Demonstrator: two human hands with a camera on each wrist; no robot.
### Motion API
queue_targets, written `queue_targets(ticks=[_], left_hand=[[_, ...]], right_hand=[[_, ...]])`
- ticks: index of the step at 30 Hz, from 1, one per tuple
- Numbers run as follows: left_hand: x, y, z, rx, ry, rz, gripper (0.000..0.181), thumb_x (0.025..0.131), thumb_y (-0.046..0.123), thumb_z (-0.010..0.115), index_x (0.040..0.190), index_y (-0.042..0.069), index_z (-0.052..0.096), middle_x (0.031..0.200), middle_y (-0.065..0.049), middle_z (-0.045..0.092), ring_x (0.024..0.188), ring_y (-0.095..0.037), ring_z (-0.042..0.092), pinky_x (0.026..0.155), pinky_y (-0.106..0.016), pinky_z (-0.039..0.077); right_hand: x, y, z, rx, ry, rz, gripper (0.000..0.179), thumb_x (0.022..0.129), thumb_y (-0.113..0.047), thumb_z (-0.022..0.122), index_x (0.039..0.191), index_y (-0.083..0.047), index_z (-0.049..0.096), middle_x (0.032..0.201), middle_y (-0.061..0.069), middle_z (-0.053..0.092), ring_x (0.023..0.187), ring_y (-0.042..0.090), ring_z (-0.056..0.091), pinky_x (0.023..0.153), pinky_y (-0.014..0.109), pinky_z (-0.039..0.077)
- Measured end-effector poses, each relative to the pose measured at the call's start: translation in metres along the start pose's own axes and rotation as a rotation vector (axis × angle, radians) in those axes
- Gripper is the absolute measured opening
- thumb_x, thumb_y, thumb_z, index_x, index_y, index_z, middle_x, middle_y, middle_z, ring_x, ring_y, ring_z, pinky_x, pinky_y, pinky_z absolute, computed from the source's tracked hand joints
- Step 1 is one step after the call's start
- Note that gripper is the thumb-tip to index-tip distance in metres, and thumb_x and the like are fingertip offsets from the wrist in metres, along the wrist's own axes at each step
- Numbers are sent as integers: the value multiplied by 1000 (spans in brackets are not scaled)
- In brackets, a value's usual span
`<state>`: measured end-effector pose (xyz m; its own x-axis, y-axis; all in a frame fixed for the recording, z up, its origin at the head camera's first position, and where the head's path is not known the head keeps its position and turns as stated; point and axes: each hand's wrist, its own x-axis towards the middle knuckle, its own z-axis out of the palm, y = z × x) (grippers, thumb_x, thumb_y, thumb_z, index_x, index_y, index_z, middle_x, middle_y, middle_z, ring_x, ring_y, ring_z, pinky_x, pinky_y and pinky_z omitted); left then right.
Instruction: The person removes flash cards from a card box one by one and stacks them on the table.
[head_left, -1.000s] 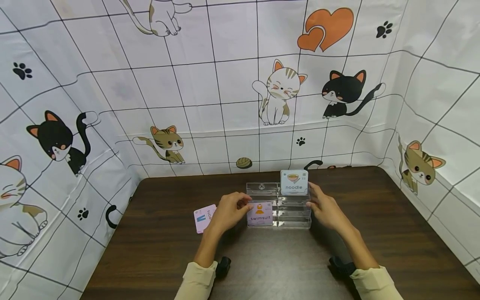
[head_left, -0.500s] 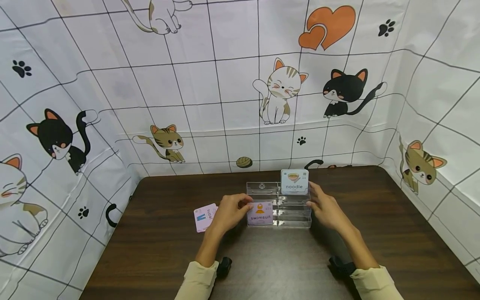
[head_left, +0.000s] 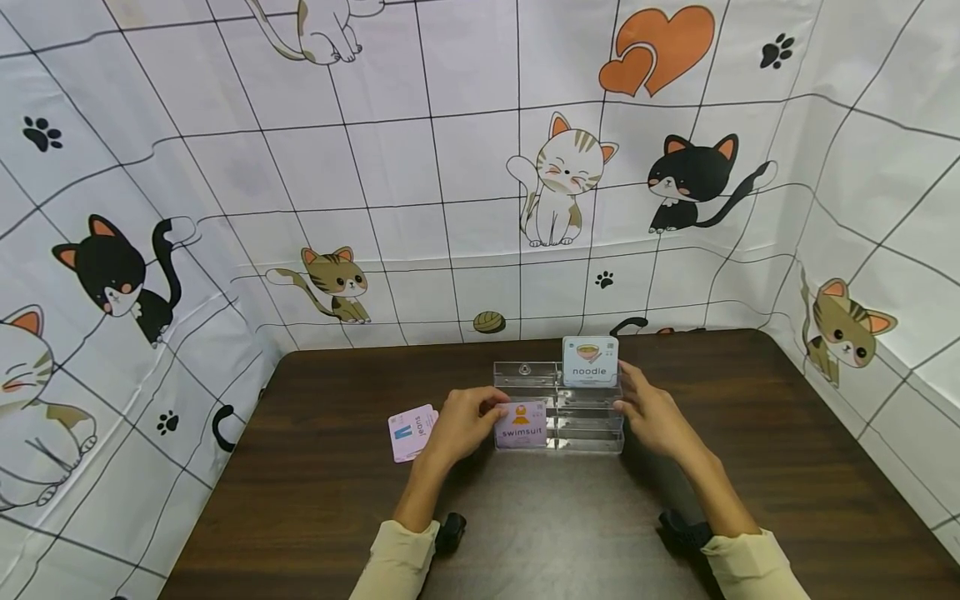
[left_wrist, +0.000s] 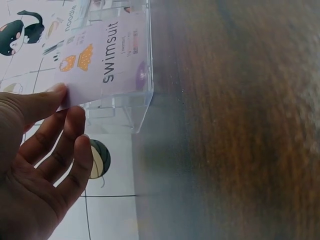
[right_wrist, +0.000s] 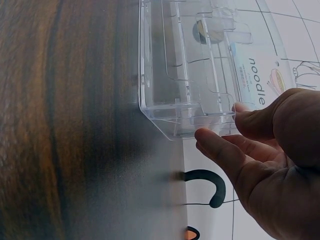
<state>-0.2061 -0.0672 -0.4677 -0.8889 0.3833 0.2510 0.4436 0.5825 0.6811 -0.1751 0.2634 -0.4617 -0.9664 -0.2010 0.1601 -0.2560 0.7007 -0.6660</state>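
Note:
In the head view a clear plastic card holder [head_left: 585, 444] with stepped tiers stands on the table. A pink card reading "swimsuit" [head_left: 521, 425] sits at its front left, and my left hand [head_left: 462, 425] pinches the card's left edge between thumb and fingers. The left wrist view shows the thumb lying over the corner of that card [left_wrist: 90, 70]. On the other side, my right hand [head_left: 654, 415] grips the holder's right side, its fingertips at the side wall in the right wrist view. A white "noodle" card [head_left: 590, 362] stands in the back right slot.
A small pile of pink cards, a "jeans" card [head_left: 408, 433] on top, lies on the dark wooden table [head_left: 322, 500] left of my left hand. Behind stands a white cloth backdrop [head_left: 465, 167] with printed cats. Each wrist carries a black strap [head_left: 451, 533].

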Motion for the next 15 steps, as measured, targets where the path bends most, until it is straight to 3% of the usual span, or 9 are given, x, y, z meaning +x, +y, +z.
queue_targets(ticks=[9,15], left_hand=[[0,3,-5,-43,55,18,14,103,9,71,114,10,81,109,-7,82,88,-15,71,82,-31,61],[0,6,-11,-83,124,34,14,102,8,72,114,10,81,106,-7,82,83,-13,67,77,-26,57]], right_hand=[[1,0,0,-6,5,-5,67,106,4,60,164,6,26,153,45,45,128,56,63,98,60,58],[1,1,0,-6,8,-9,66,106,4,60,163,7,27,153,45,46,128,57,64,98,60,58]])
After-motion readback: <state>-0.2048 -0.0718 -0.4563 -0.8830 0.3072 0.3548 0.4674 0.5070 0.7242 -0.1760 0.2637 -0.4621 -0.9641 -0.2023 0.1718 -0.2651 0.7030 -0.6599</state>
